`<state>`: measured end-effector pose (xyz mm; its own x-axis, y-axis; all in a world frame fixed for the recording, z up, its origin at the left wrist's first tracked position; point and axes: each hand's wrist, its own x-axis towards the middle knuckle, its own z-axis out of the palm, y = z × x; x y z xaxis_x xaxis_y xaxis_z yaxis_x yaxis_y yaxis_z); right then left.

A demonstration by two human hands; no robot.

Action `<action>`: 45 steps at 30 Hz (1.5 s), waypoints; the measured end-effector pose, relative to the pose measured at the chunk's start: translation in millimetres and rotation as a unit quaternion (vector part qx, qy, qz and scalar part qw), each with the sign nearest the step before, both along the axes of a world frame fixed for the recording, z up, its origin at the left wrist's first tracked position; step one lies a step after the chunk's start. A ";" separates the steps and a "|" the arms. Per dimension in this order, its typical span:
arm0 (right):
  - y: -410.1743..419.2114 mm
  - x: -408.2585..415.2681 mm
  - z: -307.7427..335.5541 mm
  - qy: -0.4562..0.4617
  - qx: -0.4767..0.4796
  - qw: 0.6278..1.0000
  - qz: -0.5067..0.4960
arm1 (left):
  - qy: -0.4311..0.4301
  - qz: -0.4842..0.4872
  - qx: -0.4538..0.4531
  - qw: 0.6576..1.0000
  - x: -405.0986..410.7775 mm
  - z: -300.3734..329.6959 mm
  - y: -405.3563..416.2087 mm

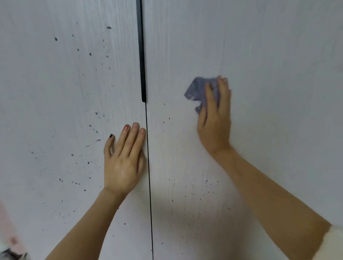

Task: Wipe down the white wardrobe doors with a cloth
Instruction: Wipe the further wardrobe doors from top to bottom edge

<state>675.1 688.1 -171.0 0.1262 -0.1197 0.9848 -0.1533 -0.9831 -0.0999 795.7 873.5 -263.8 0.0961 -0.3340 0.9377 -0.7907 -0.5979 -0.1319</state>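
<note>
Wardrobe front, two white doors, both hands on the panels.
Left door [46,116]: dark-speckled; left hand [124,162] flat, fingers straight, beside the centre seam [149,190]. Black handle strip [141,52] above the seam. Right door [283,84]: right hand [216,123] presses a crumpled blue-grey cloth [199,90] to the panel, fingers over it.

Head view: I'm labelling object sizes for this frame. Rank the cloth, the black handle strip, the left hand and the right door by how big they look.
1. Right door
2. Left hand
3. Black handle strip and cloth: too alike in visible area to rank; the right hand hides part of the cloth.
</note>
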 end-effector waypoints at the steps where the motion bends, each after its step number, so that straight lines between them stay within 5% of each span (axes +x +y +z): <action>1: 8.6 4.6 -13.7 0.047 -0.029 0.998 0.011 | 0.003 -0.002 0.004 1.000 1.1 0.4 1.2; 4: 19.9 12.6 -60.4 0.239 -0.307 0.921 0.032 | 0.004 -0.009 0.020 1.000 5.0 1.6 6.1; 7: 16.2 7.8 -60.7 0.330 -0.400 0.855 0.001 | 0.004 -0.014 0.036 0.999 7.6 5.2 10.8; 9: 16.9 5.2 -41.3 0.303 -0.379 0.874 -0.023 | 0.002 -0.015 0.040 0.999 7.3 7.4 11.7; 13: 18.8 14.2 19.7 0.104 -0.252 0.962 0.003 | 0.012 -0.010 0.037 0.999 5.4 9.5 11.6; 17: 28.0 31.4 26.9 0.013 -0.182 0.981 0.062 | 0.019 -0.019 0.029 0.999 4.4 7.6 11.0; 24: 31.3 14.4 -121.5 0.273 -0.315 0.907 0.058 | 0.045 -0.049 0.020 0.998 6.8 6.2 9.9; 27: 13.0 -3.8 -148.3 0.299 -0.324 0.898 0.008 | 0.041 -0.049 0.020 0.998 7.3 7.2 9.6; 32: -33.5 -60.2 -136.8 0.139 -0.198 0.965 -0.100 | 0.051 -0.026 -0.027 0.998 2.3 -4.8 -1.5; 35: -64.6 -100.4 -147.5 0.087 -0.034 0.982 -0.167 | 0.118 -0.009 -0.089 0.989 -13.9 -12.1 -20.0; 38: -81.7 -121.0 -172.8 0.068 0.168 0.962 -0.207 | 0.179 -0.007 -0.138 0.974 -34.1 -22.5 -39.0; 41: -81.2 -121.8 -170.5 -0.080 0.326 0.925 -0.179 | 0.196 0.001 -0.139 0.971 -42.2 -40.5 -47.0; 45: -35.8 -86.6 -171.4 -0.078 0.355 0.930 -0.051 | 0.208 -0.004 -0.128 0.970 -44.1 -58.0 -49.6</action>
